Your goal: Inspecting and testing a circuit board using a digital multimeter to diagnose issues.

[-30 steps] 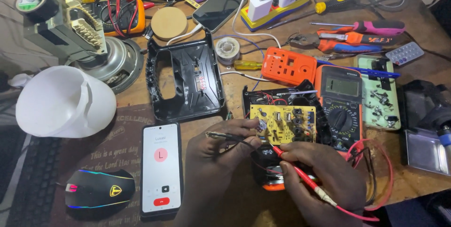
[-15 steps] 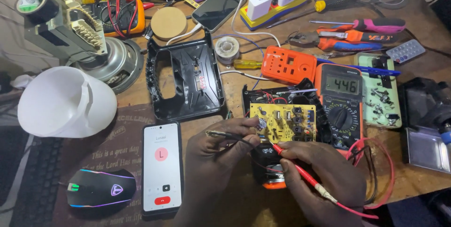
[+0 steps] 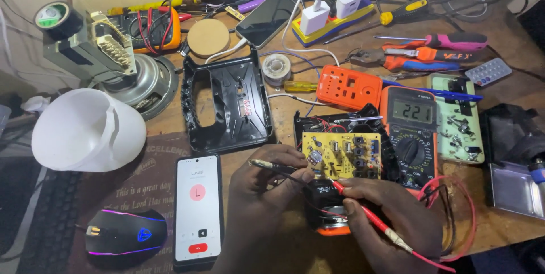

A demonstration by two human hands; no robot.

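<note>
Probes pinched in both hands' fingers (image 3: 295, 173), tips touching yellow circuit board (image 3: 340, 154).

The yellow rectangular circuit board (image 3: 340, 155) lies at the centre of the wooden workbench (image 3: 511, 89), seated in a black plastic tray. At its 3 o'clock, just beside it, lies the orange-cased digital multimeter (image 3: 413, 135); at 12 o'clock, the orange perforated plastic cover (image 3: 348, 87). At 9 o'clock lies the open black plastic housing shell (image 3: 226, 104), and at 7 o'clock the white-cased smartphone (image 3: 197, 209). The black computer mouse with lit edges (image 3: 126, 237) sits at the phone's 9 o'clock. The white plastic dome (image 3: 85, 132) stands at the mouse's 12 o'clock. At the board's 6 o'clock, the left hand (image 3: 264, 194) and right hand (image 3: 392, 223) flank a black and orange cylindrical part (image 3: 326, 214).
</note>
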